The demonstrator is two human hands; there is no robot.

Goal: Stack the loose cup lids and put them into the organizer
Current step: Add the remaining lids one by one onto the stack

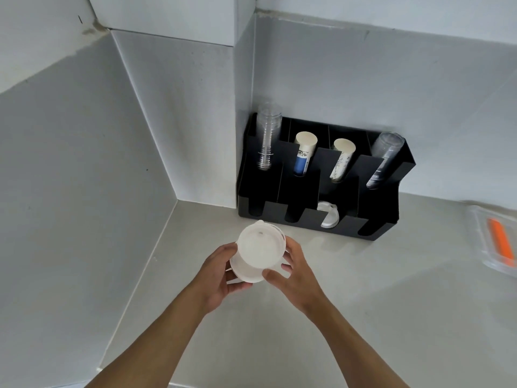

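Near the lower middle of the frame, above the counter (pixel 349 303), the left hand (pixel 215 281) and right hand (pixel 293 273) together clasped a stack of white lids (pixel 258 252), just below the black organizer (pixel 313 197) holding one lid (pixel 328 214).

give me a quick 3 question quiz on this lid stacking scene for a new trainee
1. True or false: both hands hold the stack of white lids.
2. Which front slot of the black organizer, counted from the left, already has a white lid in it? A) first B) third C) fourth
3. What orange thing lies at the right edge of the counter, and in what?

Key:
1. True: left hand and right hand grip it from either side.
2. B
3. An orange item, too blurred to name, in a clear tray.
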